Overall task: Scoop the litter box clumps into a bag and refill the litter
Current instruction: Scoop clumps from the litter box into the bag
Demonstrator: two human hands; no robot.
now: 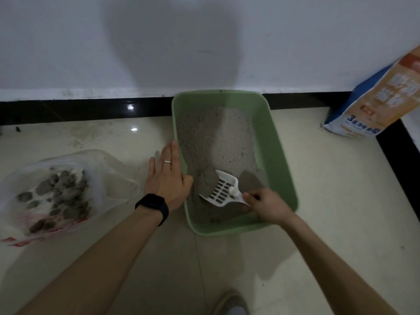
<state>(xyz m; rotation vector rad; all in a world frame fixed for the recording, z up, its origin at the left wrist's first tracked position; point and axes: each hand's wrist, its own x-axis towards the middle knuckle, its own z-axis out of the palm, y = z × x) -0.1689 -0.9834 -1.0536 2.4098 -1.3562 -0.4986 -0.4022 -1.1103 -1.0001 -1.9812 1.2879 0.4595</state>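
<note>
I see the left hand (167, 176) laid flat against the outer left wall of the smooth green plastic litter box (279, 155), fingers straight and pressed together, thumb over the rim; the right hand (266, 206) curls round the handle of the white slotted scoop (223, 189), its blade dug into grainy grey litter (216, 137) at the box's near end; lumpy dark clumps (61, 189) sit in the crinkled translucent bag (113, 176) on the glossy tiles to the left; a printed litter sack (375, 98) leans at far right.

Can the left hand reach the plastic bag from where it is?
Probably yes: the left hand holds nothing, and the plastic bag lies open beside it, with only bare floor between.
</note>
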